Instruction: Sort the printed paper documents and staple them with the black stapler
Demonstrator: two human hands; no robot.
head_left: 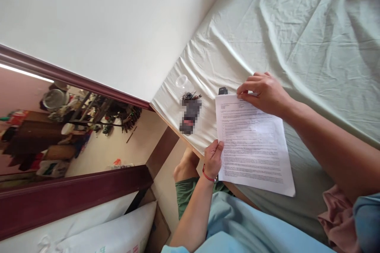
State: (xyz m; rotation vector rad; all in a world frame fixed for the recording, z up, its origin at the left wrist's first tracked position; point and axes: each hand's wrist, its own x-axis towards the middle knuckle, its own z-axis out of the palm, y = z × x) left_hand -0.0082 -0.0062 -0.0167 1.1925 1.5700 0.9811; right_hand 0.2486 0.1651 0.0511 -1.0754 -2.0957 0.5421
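A stack of printed paper sheets (252, 146) lies tilted over the edge of the bed, its lower part toward my lap. My left hand (213, 158), with a red string on the wrist, grips the sheets' left edge, thumb on top. At their top edge my right hand (261, 91) is closed, thumb and fingers pinching the paper. A small black object (222, 91) sticks out beyond the top left corner of the sheets; the rest of it is hidden beneath them.
Left of the sheets, on the pale green bedsheet (285, 31), are a clear plastic cup (182, 82), a bunch of keys (190, 96) and a blurred-out dark item (190, 116). A white wall (97, 19) borders the bed; a pink cloth (335, 213) lies at right.
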